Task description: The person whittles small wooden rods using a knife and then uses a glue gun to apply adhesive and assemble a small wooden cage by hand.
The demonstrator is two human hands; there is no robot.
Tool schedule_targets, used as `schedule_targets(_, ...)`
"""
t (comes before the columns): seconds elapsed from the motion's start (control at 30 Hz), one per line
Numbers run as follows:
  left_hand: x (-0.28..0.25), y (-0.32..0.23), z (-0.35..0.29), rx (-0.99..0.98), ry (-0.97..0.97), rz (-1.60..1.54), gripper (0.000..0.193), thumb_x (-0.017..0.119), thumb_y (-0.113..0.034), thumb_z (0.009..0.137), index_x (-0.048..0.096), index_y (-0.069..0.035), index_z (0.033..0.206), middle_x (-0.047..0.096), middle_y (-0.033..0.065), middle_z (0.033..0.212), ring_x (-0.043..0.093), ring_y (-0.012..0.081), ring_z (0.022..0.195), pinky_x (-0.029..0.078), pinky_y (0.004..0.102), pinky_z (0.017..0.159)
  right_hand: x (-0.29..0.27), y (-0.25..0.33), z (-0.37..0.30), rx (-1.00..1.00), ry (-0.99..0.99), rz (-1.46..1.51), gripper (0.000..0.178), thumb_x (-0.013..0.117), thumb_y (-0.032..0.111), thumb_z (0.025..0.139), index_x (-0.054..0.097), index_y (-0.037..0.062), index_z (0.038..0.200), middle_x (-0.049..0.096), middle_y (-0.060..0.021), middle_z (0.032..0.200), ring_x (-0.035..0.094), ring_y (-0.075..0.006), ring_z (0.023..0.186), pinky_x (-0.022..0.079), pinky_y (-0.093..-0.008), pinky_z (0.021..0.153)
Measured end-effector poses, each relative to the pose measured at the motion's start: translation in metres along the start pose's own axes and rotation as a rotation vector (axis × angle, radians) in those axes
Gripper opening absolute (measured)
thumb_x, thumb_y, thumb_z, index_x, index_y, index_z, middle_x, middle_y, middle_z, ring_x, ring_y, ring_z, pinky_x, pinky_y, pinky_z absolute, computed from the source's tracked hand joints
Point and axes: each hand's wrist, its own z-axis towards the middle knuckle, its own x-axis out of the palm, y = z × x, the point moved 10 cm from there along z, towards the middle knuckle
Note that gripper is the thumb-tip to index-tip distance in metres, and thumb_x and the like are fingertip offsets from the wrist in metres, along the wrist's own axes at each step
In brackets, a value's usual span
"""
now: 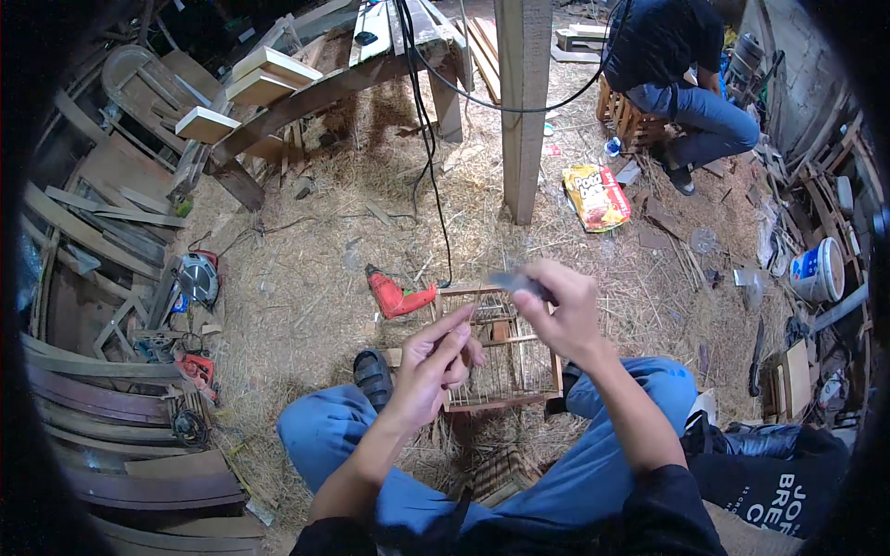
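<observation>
My left hand is closed in a pinch on a thin, light-coloured stick that points upward. Just to its right, my right hand grips a flat, dark grey tool; motion blurs it, so its exact kind cannot be made out. The tool's tip is near the stick's upper end; whether they touch is unclear. Below both hands, between my knees, a small wooden cage frame with thin bars rests on the floor, partly hidden by the hands. A red corded power drill lies at its far left corner.
A wooden post stands ahead, with black cables hanging left of it beside a workbench. A circular saw sits at left near stacked boards. Another person sits far right. A yellow-red bag and a white bucket are at right.
</observation>
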Motion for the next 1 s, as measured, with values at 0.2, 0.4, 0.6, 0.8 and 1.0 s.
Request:
schedule_targets(0.2, 0.0, 0.002, 0.001, 0.037, 0.015, 0.035, 0.04, 0.056, -0.016, 0.107, 0.055, -0.008, 0.146, 0.062, 0.0049, 0.082, 0.031, 0.0012, 0.051, 0.024, 0.0192, 0.046, 0.028, 0.035, -0.016, -0.364, 0.127, -0.052, 0.035, 0.083, 0.037, 0.08, 0.071, 0.0045, 0.09, 0.069, -0.0092, 0.079, 0.068, -0.0258, 0.066, 0.053, -0.0366, 0.059)
schedule_targets(0.4, 0.006, 0.004, 0.001, 0.04, 0.064, 0.062, 0.039, 0.056, -0.016, 0.107, 0.056, -0.008, 0.146, 0.058, 0.001, 0.081, 0.036, 0.0007, 0.056, 0.027, 0.0189, 0.047, 0.024, 0.025, -0.013, -0.301, 0.106, -0.012, 0.036, 0.083, 0.038, 0.08, 0.072, 0.0049, 0.088, 0.068, -0.0088, 0.075, 0.068, -0.0252, 0.065, 0.052, -0.0366, 0.058)
schedule_targets(0.6, -0.001, 0.003, -0.001, 0.078, -0.052, 0.205, 0.036, 0.059, -0.012, 0.105, 0.061, -0.004, 0.14, 0.06, 0.0004, 0.084, 0.042, 0.0011, 0.062, 0.03, 0.017, 0.05, 0.004, 0.011, 0.001, -0.208, 0.022, -0.088, 0.033, 0.082, 0.036, 0.081, 0.073, 0.0058, 0.089, 0.068, -0.009, 0.074, 0.068, -0.0251, 0.065, 0.052, -0.0361, 0.058)
schedule_targets(0.8, 0.001, 0.003, -0.003, 0.052, -0.067, 0.125, 0.039, 0.059, -0.011, 0.104, 0.059, -0.004, 0.143, 0.057, -0.0005, 0.082, 0.04, 0.0009, 0.062, 0.028, 0.0168, 0.05, 0.034, 0.042, -0.02, -0.383, 0.167, -0.021, 0.036, 0.086, 0.034, 0.074, 0.072, 0.0045, 0.088, 0.068, -0.0089, 0.077, 0.067, -0.0256, 0.066, 0.05, -0.0369, 0.058)
schedule_targets(1.0, 0.001, 0.0, -0.002, 0.028, 0.022, 0.042, 0.04, 0.056, -0.015, 0.107, 0.056, -0.008, 0.147, 0.05, -0.0018, 0.079, 0.03, 0.0006, 0.058, 0.022, 0.0176, 0.048, 0.02, 0.039, -0.011, -0.389, 0.101, -0.103, 0.037, 0.087, 0.036, 0.073, 0.072, 0.0055, 0.087, 0.063, -0.0067, 0.07, 0.063, -0.023, 0.059, 0.046, -0.0359, 0.052)
